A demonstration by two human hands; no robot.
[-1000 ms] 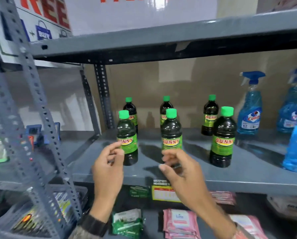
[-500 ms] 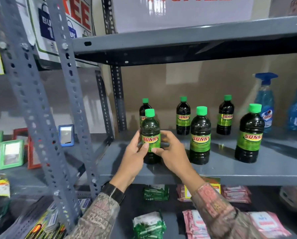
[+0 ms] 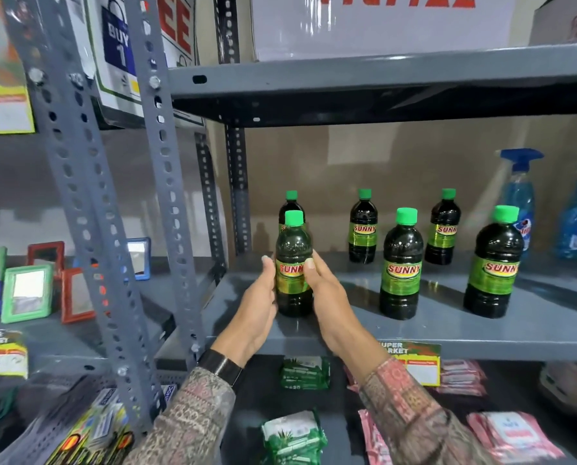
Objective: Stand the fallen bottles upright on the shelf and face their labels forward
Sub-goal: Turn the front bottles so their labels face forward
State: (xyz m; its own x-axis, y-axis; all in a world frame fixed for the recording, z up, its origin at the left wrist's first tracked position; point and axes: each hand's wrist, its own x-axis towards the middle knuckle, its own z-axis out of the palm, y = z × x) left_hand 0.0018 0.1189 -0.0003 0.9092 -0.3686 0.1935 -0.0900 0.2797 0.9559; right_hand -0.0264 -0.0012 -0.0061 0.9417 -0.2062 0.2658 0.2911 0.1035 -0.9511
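Left hand (image 3: pixel 258 305) and right hand (image 3: pixel 327 302) clasp the dark green-capped plastic bottle (image 3: pixel 293 263), fingers (image 3: pixel 267 267) closed on its sides; upright, near the grey metal shelf (image 3: pixel 448 333) front edge (label facing forward). Two matching bottles (image 3: pixel 401 265) stand rightward, well apart, open shelf between. Three more upright behind.

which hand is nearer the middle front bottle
Right. The right hand cups the leftmost front bottle on the side facing the middle front bottle; the left hand is on the far side.
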